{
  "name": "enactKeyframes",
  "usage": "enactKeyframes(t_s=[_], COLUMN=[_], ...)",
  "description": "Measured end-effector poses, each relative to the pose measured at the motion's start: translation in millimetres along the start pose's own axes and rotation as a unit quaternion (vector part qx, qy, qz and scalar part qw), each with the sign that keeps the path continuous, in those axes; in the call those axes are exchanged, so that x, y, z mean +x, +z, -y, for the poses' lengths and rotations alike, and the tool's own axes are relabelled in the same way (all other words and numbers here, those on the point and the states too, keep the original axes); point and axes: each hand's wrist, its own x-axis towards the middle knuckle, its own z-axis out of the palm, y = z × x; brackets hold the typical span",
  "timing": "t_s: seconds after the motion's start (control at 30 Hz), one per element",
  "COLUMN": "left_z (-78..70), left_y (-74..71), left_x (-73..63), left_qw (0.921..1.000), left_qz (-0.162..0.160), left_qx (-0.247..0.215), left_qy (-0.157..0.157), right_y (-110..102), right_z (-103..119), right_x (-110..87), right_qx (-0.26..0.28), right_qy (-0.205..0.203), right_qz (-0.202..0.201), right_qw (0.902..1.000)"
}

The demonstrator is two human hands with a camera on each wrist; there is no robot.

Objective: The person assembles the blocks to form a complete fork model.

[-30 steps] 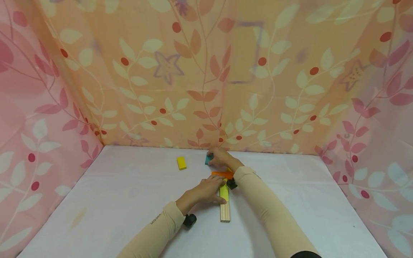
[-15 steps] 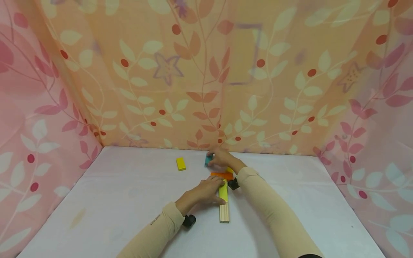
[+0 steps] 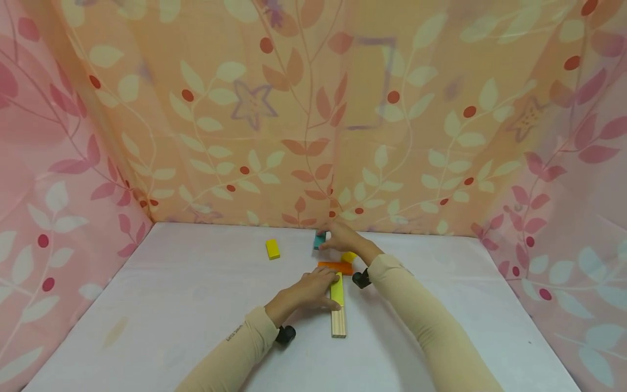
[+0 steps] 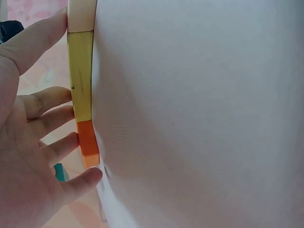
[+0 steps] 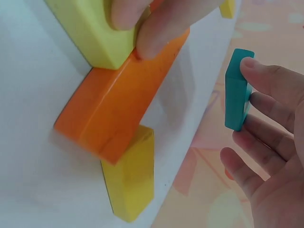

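My right hand [image 3: 341, 238] holds a teal block [image 5: 234, 97] between thumb and fingers, toward the table's far side. My left hand [image 3: 312, 289] lies along a row of blocks, fingers extended. Its fingertips touch the yellow-green block [image 4: 81, 76] and the orange block [image 4: 87, 142], while the thumb reaches the plain wooden block [image 3: 338, 324] at the near end. The orange block lies crosswise at the row's far end. Just behind it, a yellow block [image 5: 134, 178] sits close to the orange one's right end.
Another yellow block [image 3: 272, 249] lies alone, left of the teal one. The white-covered table [image 3: 196, 305] meets a patterned cloth wall [image 3: 303, 136] at the back, with pink cloth on both sides. A black wrist camera [image 3: 286, 335] sits under the left wrist.
My right hand and forearm have shifted slightly right, carrying the teal block along. More of the yellow block behind the orange one shows. My left hand has stayed on the row.
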Motion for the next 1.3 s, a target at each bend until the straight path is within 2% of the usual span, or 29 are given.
enactKeyframes(t_s=[0.27, 0.4, 0.63, 0.87, 1.07, 1.17, 1.3], left_z=[2.6, 3.0, 1.9, 1.9, 0.3, 0.1, 0.0], left_y=[1.2, 1.6, 0.8, 0.3, 0.8, 1.1, 1.7], left_x=[0.2, 0.4, 1.3, 1.4, 2.0, 1.1, 0.2], left_qw=[1.0000, 1.0000, 1.0000, 1.0000, 1.0000, 1.0000, 1.0000], left_qz=[-0.006, -0.005, 0.000, 0.000, 0.003, 0.002, 0.001], left_qx=[0.000, -0.004, -0.002, -0.001, 0.001, 0.003, 0.006], left_qy=[0.008, 0.002, -0.006, -0.002, -0.009, -0.006, 0.000], right_y=[-8, -9, -11, -9, -5, -2, 2], right_z=[3, 2, -6, -15, -22, -24, -25], right_x=[-11.0, -12.1, -15.6, -20.5, -25.0, -27.7, -31.1], right_qx=[-0.023, -0.012, -0.022, -0.022, -0.018, -0.010, -0.006], right_qy=[-0.027, -0.018, -0.011, -0.042, -0.025, -0.008, -0.006], right_qz=[-0.013, -0.010, -0.019, -0.032, -0.024, -0.015, -0.011], right_qw=[0.9993, 0.9997, 0.9995, 0.9984, 0.9992, 0.9998, 0.9999])
